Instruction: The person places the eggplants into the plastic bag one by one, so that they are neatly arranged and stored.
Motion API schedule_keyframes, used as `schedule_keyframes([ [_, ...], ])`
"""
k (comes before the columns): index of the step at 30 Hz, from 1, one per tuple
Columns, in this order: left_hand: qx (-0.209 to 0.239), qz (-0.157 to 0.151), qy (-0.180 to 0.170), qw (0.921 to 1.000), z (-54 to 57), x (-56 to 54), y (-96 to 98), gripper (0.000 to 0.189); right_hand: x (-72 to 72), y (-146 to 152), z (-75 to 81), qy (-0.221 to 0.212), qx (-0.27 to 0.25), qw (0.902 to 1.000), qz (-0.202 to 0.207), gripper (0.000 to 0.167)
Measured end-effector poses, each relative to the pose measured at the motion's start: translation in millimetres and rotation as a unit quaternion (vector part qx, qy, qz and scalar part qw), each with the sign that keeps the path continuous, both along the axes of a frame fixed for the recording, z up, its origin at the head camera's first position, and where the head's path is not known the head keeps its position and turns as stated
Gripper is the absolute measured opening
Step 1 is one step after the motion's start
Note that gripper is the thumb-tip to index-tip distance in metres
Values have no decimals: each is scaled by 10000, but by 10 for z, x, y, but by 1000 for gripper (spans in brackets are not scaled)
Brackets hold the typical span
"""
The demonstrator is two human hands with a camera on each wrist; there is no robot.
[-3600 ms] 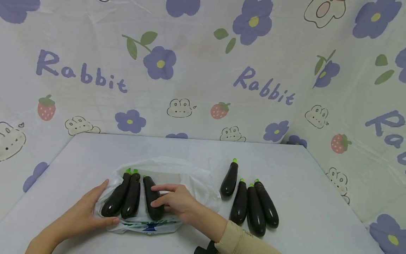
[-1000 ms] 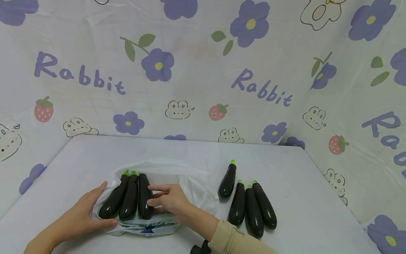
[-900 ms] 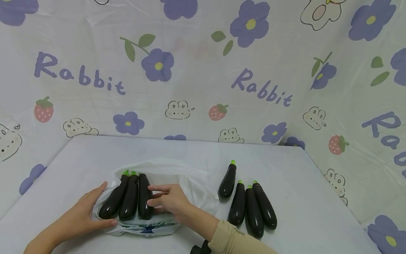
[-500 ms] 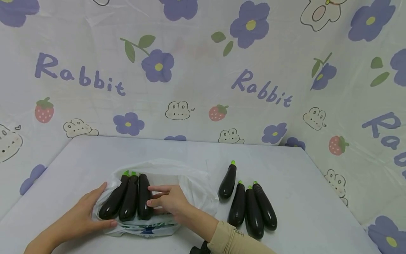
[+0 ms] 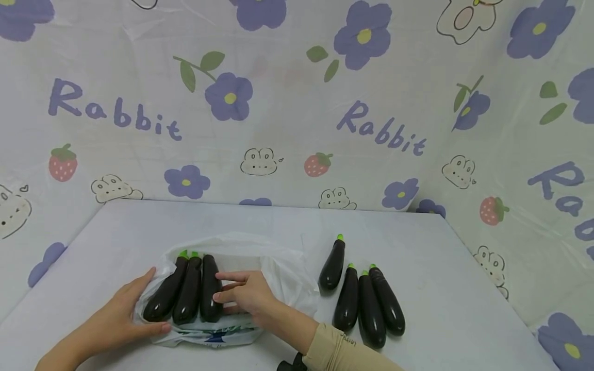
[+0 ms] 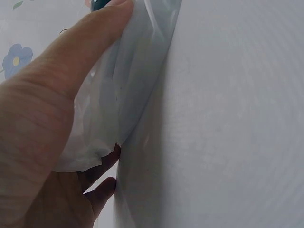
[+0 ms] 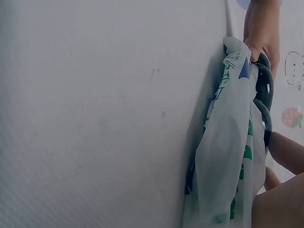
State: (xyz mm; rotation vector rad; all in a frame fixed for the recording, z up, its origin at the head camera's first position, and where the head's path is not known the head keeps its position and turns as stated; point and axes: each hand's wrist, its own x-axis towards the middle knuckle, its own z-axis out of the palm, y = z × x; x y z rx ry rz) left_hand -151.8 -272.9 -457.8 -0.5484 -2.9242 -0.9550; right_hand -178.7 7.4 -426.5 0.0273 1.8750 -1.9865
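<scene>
Three dark eggplants lie side by side in the mouth of a white plastic bag [image 5: 287, 273]. My left hand [image 5: 118, 317] holds the bag's left side, its thumb along the front edge; the left wrist view shows the bag [image 6: 128, 80] between thumb and fingers. My right hand [image 5: 250, 293] reaches into the bag and holds the rightmost eggplant [image 5: 210, 283], its fingertips on the right side and top. The left eggplant [image 5: 167, 293] and middle eggplant [image 5: 188, 293] show green stem ends; the right one's green tip is not visible.
To the right of the bag, several more eggplants [image 5: 371, 314] lie on the white table [image 5: 445, 288], one [image 5: 333, 265] set a little farther back. A black object [image 5: 292, 365] is partly hidden by the right sleeve at the front. Patterned cloth [image 5: 287, 123] hangs behind.
Since the earliest frame, my right hand has moved left with the rightmost eggplant, which now sits close against the middle one. Over the last second the hands have barely moved.
</scene>
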Motion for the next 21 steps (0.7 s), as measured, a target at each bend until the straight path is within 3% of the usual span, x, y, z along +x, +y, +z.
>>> schedule_keyframes([
  [14,-38,35,23,10000,27,6,10,118,42,45,39,5,91,9999,93,43],
  [21,-102,75,-16,9999,30,17,16,118,145,146,103,301,237,9989,267,42],
])
